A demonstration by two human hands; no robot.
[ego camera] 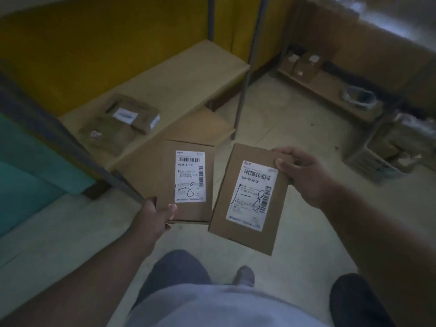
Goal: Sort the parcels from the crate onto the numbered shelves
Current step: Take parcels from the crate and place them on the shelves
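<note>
I hold two flat brown cardboard parcels over the floor, each with a white label hand-marked "1-8". My left hand [157, 215] grips the left parcel [186, 211] at its near left corner. My right hand [304, 173] grips the right parcel [245, 230] at its far right corner, thumb on the label's top. The right parcel is tilted and sits a little nearer to me. Ahead on the left is a low wooden shelf [179, 83] against a yellow wall, with two brown parcels [122, 123] lying on it. The crate [377, 161] stands on the floor at the right.
A grey metal upright [243, 97] stands at the low shelf's right corner. A second low shelf [330, 90] with small boxes runs along the far right wall. A teal panel [35, 166] is at the left. My legs and a foot [245, 274] are below the parcels.
</note>
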